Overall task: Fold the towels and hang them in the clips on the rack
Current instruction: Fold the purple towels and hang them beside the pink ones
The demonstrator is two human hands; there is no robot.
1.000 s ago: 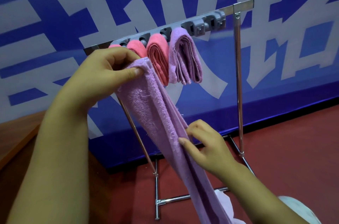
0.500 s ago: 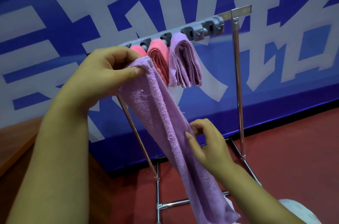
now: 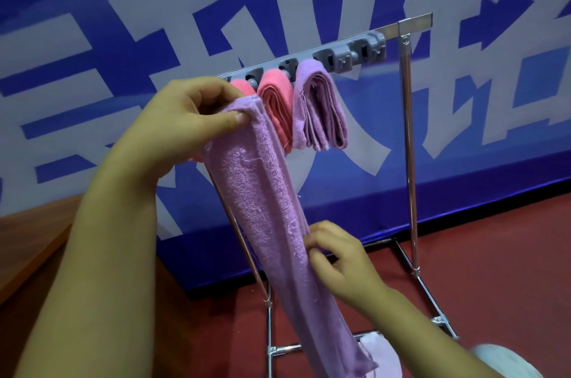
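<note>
I see the blue wall (image 3: 92,6) with big pale lettering filling the view behind the rack (image 3: 408,130), and red floor (image 3: 494,254) under the rack's feet. A brown wooden surface (image 3: 31,238) sits off to the rack's left, low in the view.

The rack is a chrome frame with a grey clip rail (image 3: 346,53) running up to the right along its top bar. From that rail hang three folded towels side by side: a purple towel (image 3: 318,108) furthest right, a pink towel (image 3: 275,105) touching its left side, and another pink one (image 3: 242,87) mostly hidden behind my left hand. The two clips (image 3: 364,49) right of the purple towel hold nothing.

In front of the rack I hold a long towel (image 3: 262,207), purple, folded into a narrow strip and slanting down to the right from the hanging towels to the rack's base bar. Its lower end trails out of view.

My left hand (image 3: 182,130) grips the strip's top end, thumb pressed flat on the front and fingers curled round behind, just before the leftmost pink towel. My right hand (image 3: 336,260) pinches the strip's right edge about midway down, fingertips together on the cloth.

Something pale (image 3: 380,353) lies near the rack's base; I cannot tell what.
</note>
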